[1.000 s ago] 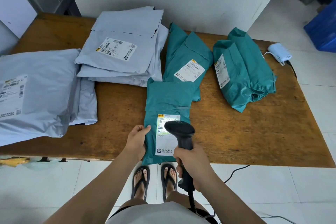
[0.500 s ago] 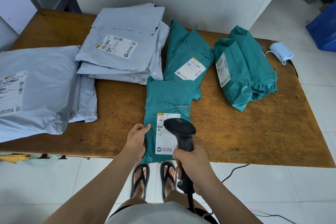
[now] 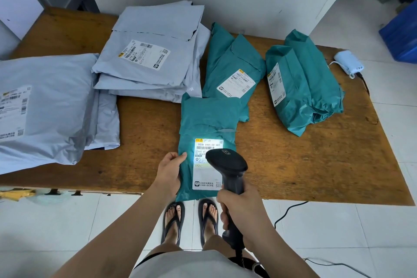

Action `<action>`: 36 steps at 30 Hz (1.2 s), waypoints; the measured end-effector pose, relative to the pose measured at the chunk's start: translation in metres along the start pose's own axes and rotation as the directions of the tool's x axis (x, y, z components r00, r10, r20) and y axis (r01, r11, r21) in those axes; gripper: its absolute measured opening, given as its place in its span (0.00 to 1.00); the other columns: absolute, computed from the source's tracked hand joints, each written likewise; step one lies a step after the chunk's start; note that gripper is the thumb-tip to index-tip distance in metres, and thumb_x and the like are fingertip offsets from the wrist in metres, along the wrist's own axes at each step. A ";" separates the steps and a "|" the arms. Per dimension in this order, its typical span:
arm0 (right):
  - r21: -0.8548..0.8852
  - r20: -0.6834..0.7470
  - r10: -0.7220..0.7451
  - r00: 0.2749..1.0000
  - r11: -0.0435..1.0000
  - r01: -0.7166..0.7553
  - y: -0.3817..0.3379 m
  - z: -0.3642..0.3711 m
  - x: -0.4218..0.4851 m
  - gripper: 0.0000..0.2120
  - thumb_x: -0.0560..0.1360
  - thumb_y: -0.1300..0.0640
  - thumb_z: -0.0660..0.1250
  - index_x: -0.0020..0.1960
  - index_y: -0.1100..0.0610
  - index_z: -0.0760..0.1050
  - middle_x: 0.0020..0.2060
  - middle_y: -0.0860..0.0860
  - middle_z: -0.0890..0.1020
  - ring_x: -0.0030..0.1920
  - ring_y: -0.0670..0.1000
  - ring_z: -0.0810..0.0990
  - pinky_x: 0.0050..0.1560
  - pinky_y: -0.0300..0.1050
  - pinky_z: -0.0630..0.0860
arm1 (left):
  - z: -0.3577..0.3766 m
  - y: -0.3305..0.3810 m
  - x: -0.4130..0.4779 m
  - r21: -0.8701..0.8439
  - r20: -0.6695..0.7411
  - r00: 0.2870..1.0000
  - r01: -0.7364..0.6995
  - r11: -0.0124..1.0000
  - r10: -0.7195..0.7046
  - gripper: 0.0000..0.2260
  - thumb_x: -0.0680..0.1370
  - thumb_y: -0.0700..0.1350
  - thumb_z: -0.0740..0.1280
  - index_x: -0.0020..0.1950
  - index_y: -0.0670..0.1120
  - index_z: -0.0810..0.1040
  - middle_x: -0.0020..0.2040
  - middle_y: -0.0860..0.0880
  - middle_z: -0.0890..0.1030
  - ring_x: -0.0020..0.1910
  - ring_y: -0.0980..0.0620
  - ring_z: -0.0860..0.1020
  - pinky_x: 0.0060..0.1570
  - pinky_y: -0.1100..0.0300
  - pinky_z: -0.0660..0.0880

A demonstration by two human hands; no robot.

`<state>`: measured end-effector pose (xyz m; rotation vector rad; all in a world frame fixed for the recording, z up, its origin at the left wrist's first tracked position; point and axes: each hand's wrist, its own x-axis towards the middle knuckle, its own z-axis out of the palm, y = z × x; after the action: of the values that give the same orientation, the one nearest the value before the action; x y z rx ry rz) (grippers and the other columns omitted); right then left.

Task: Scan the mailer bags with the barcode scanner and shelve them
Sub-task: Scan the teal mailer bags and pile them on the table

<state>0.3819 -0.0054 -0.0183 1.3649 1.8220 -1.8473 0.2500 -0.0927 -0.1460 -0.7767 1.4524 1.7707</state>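
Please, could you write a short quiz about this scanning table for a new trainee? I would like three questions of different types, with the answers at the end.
1. True or false: the right hand grips the scanner by its handle.
2. What is the left hand doing?
A) It holds the nearest teal bag by its left edge.
B) It helps to grip the scanner.
C) It hangs idle and holds nothing.
3. Fill in the missing word: the scanner's light falls on the white ____ of that bag.

Key: 1 true; 2 A; 3 label.
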 end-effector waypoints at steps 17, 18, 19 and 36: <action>-0.014 -0.051 -0.089 0.995 0.996 0.088 -0.003 0.000 0.002 0.08 0.70 0.68 0.64 0.43 0.56 0.71 0.24 0.52 0.72 0.26 0.54 0.68 0.26 0.42 0.66 | -0.035 0.024 0.007 0.204 -0.099 0.978 -0.160 0.966 0.183 0.12 0.76 0.39 0.67 0.36 0.48 0.68 0.42 0.43 0.77 0.44 0.45 0.75 0.49 0.49 0.73; -0.030 -0.054 -0.102 0.993 0.995 0.100 -0.004 0.001 0.004 0.08 0.70 0.68 0.64 0.43 0.56 0.71 0.27 0.55 0.71 0.27 0.54 0.68 0.27 0.43 0.66 | -0.046 0.029 0.008 0.263 -0.144 0.963 -0.185 0.947 0.228 0.11 0.76 0.39 0.67 0.36 0.48 0.68 0.41 0.44 0.77 0.44 0.46 0.74 0.48 0.50 0.72; -0.042 -0.052 -0.108 0.993 0.993 0.106 -0.005 0.001 0.006 0.08 0.70 0.68 0.64 0.43 0.56 0.70 0.28 0.57 0.70 0.28 0.54 0.68 0.28 0.43 0.66 | -0.057 0.034 0.008 0.323 -0.189 0.944 -0.202 0.925 0.272 0.10 0.76 0.39 0.67 0.37 0.47 0.69 0.40 0.46 0.76 0.44 0.47 0.73 0.46 0.52 0.71; 0.005 -0.034 -0.088 0.996 0.996 0.088 -0.038 -0.033 0.036 0.05 0.72 0.66 0.65 0.41 0.61 0.69 0.25 0.59 0.69 0.19 0.52 0.67 0.26 0.43 0.68 | 0.054 0.073 -0.001 0.711 0.436 0.600 -0.687 0.152 0.671 0.11 0.77 0.41 0.66 0.57 0.38 0.75 0.53 0.43 0.78 0.54 0.46 0.76 0.53 0.60 0.69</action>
<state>0.3502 0.0478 -0.0120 1.3468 1.9235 -1.8851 0.1894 -0.0483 -0.0944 0.5771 2.5933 1.2200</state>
